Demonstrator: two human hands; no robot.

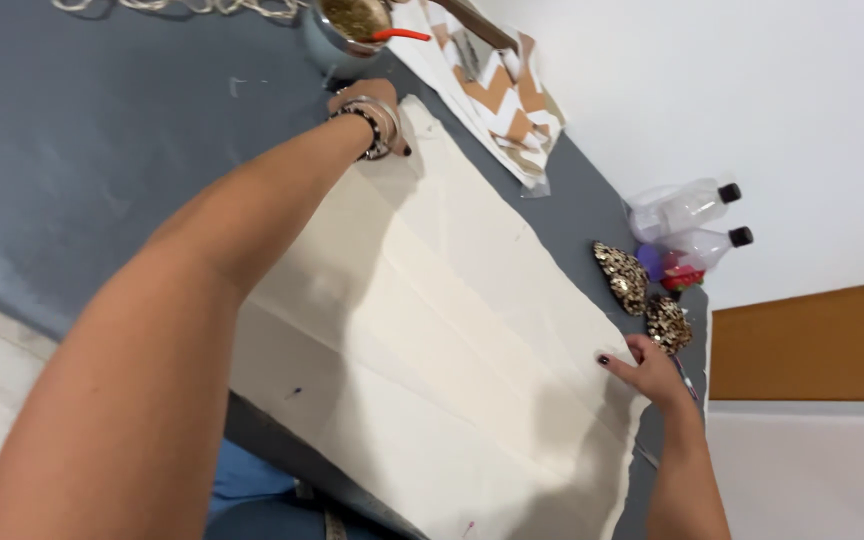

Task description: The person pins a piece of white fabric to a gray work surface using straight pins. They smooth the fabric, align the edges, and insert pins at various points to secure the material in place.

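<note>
A large cream cloth (432,330) lies spread flat on a grey table (102,150), creased along several fold lines. My left hand (377,115), with beaded bracelets on the wrist, presses down on the cloth's far corner. My right hand (647,370) rests flat on the cloth's near right edge, fingers spread, dark polish on the nails. Neither hand holds anything.
Two gold sequined pieces (642,295) lie just beyond my right hand. Two clear plastic bottles (687,225) with black caps lie at the table's right edge. A chevron-patterned cloth (507,95), a metal bowl (352,25) and a rope (182,8) sit at the far end.
</note>
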